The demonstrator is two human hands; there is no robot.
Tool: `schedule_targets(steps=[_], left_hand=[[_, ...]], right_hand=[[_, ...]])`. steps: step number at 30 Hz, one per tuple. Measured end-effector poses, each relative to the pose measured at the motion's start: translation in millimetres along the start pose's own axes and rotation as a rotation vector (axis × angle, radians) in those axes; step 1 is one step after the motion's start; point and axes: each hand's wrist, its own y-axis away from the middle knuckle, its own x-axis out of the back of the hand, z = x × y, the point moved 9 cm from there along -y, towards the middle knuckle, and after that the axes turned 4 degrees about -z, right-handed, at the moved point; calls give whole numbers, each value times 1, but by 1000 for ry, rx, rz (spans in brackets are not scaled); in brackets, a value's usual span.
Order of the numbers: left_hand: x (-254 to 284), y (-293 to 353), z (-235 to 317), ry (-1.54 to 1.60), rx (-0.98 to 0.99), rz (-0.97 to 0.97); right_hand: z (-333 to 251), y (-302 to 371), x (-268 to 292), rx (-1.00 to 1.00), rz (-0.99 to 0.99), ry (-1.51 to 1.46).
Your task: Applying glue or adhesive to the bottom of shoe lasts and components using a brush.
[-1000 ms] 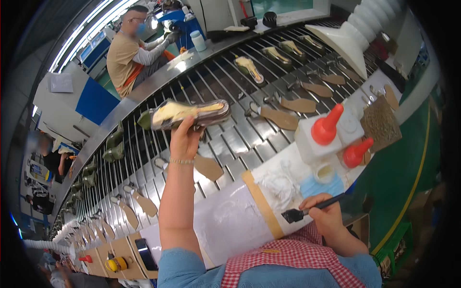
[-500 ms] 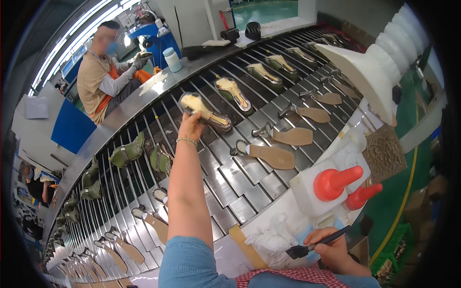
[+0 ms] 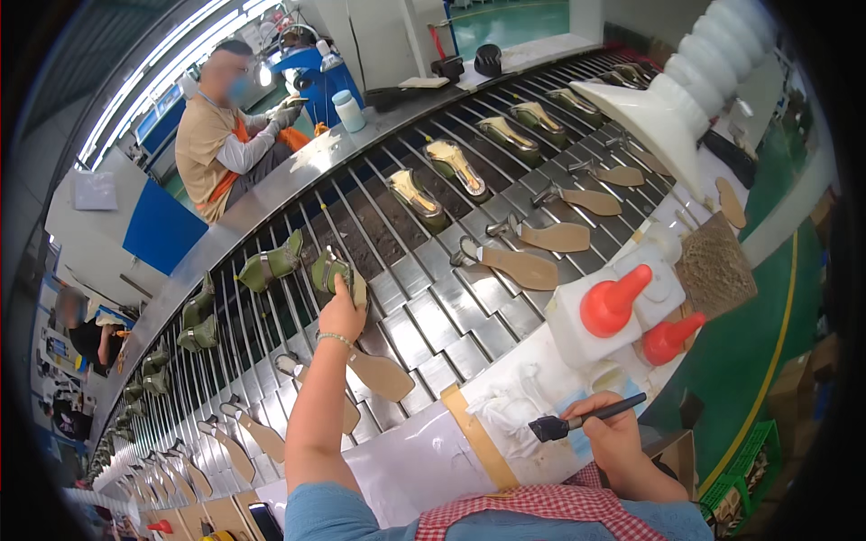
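My left hand reaches over the conveyor, its fingers on a green shoe upper with a strap across it. It seems to grip the upper's near side, though part of the grasp is hidden. Just below the wrist lies a tan shoe sole. Up and to the right, a green shoe with its pale underside up rests on the bars, next to another upturned shoe. Near my body, my right hand is closed round the handle of a black brush, bristles pointing left.
Tan soles with heels line the conveyor's near side. White bottles with red nozzles stand at the right, beside a crumpled white cloth. A white duct hood hangs over the far right. Across the conveyor sits another person.
My left hand has let go of the upturned shoe, which now lies on the bars. That hand has moved left and nearer, onto the green upper. The right hand still holds the brush.
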Motion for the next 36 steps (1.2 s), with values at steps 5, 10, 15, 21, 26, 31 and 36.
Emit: schedule_targets(steps=[5, 10, 15, 21, 26, 31, 36], left_hand=[[86, -4, -15, 294, -76, 426], [181, 64, -38, 1039, -311, 312], [158, 160, -22, 1266, -224, -152], [49, 239, -44, 1144, 28, -518], [-8, 282, -54, 1064, 178, -536], [-36, 335, -11, 906, 60, -745], [-36, 345, -7, 1111, 90, -794]], right_hand=[[-24, 21, 11, 128, 55, 108], [-62, 42, 36, 166, 204, 318], [-80, 34, 60, 189, 226, 739], [-98, 22, 55, 291, 207, 1178], [-84, 11, 60, 214, 204, 1275], [-60, 2, 55, 193, 108, 1338], [-64, 8, 46, 148, 131, 1408]])
